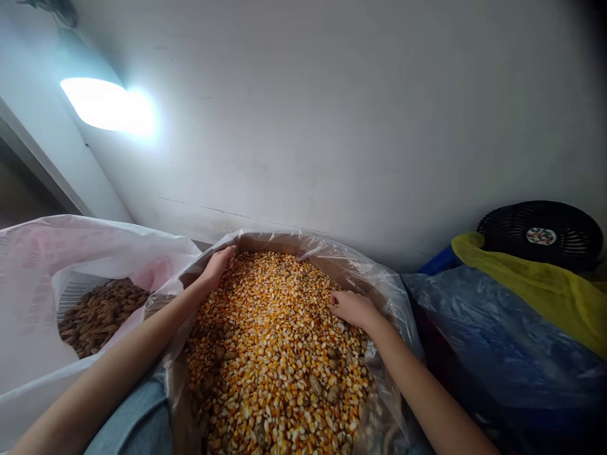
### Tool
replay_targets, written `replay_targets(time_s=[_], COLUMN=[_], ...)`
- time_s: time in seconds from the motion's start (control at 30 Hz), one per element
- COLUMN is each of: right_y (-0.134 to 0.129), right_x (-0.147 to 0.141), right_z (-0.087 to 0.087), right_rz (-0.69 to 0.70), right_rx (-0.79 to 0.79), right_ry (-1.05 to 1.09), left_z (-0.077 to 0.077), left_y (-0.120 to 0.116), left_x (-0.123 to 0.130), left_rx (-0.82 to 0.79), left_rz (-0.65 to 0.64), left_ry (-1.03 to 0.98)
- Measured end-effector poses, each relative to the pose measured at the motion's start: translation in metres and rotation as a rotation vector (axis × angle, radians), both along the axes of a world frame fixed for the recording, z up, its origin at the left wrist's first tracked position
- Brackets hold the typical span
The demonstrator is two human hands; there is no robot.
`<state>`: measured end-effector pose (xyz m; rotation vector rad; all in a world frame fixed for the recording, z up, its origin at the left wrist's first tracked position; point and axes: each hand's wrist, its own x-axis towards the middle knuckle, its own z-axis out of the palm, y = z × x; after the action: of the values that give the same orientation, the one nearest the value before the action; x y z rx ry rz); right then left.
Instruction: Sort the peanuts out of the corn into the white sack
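Note:
A large sack lined with clear plastic [379, 278] stands open in front of me, filled with yellow and white corn kernels [275, 335]. Several peanuts in their shells [315, 384] lie among the kernels. My left hand [220, 265] is at the far left of the corn, close to the sack's rim, with its fingers drawn together; what is in them, if anything, is hidden. Over the right side of the corn, my right hand [353, 308] has its fingers curled closed. Whatever it may hold cannot be made out.
To the left is an open white sack [28, 303] of brown peanuts [102, 316]. On the right lie a bluish plastic bag [502, 328], yellow mesh cloth [545, 287] and a black round fan [540, 234]. Behind rises a pale wall [341, 126]; a bright lamp [102, 104] hangs upper left.

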<state>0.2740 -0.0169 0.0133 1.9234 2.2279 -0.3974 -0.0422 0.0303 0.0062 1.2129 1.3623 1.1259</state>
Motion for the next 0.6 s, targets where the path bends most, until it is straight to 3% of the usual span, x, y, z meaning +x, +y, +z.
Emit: replay_targets(time_s=[0.1, 0.17, 0.27, 0.43, 0.6], right_y=[0.001, 0.001, 0.003, 0.005, 0.005], right_x=[0.001, 0.001, 0.0, 0.001, 0.001], right_z=[0.004, 0.005, 0.004, 0.0, -0.002], right_rz=[-0.051, -0.068, -0.064, -0.054, -0.046], right_rx=[0.034, 0.064, 0.095, 0.136, 0.14], right_ry=[0.018, 0.048, 0.107, 0.208, 0.255], left_z=[0.008, 0.014, 0.015, -0.003, -0.01], left_y=[-0.009, -0.02, -0.041, -0.062, -0.055], left_x=[-0.001, -0.006, -0.015, -0.021, -0.021], left_rx=[0.16, 0.234, 0.173, 0.079, 0.093], left_rz=[0.072, 0.03, -0.092, -0.256, -0.243], left_ry=[0.475, 0.836, 1.141, 1.317, 1.192])
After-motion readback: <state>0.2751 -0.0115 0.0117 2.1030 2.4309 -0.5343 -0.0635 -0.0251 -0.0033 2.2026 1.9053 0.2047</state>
